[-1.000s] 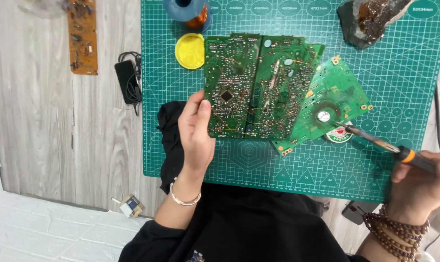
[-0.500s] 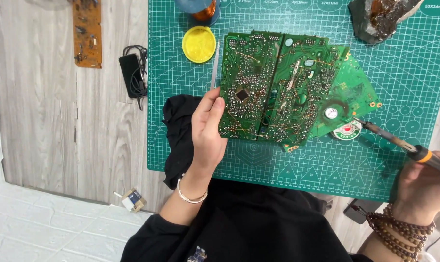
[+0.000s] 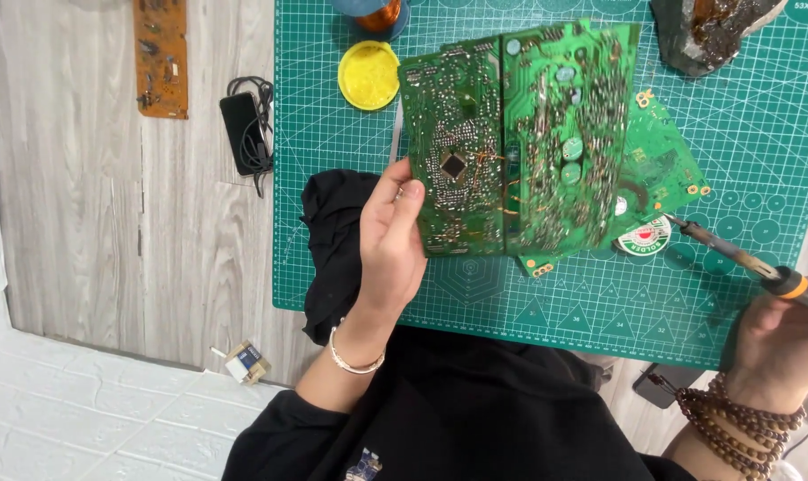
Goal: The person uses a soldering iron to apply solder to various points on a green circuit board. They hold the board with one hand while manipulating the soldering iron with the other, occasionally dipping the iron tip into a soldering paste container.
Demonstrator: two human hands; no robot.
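Note:
My left hand (image 3: 395, 240) grips the left edge of a large green circuit board (image 3: 520, 142) and holds it lifted and tilted, solder side up, above the green cutting mat (image 3: 333, 178). My right hand (image 3: 778, 343) holds a soldering iron (image 3: 742, 258) by its orange-and-black handle. Its tip rests at a small round solder tin (image 3: 646, 236). A second, smaller green board (image 3: 667, 165) lies flat on the mat, partly hidden under the lifted one.
A yellow round lid (image 3: 368, 75) and a copper-coloured spool (image 3: 373, 13) sit at the mat's top. A dark rock-like lump (image 3: 711, 31) is top right. On the wooden table: a brown circuit board (image 3: 161, 58), a black adapter with cable (image 3: 246, 132), a small component (image 3: 245, 362). Black cloth (image 3: 333, 240) drapes the mat's edge.
My left hand has raised the large green board off the mat and tilted it closer to the camera. The soldering iron stays near the solder tin.

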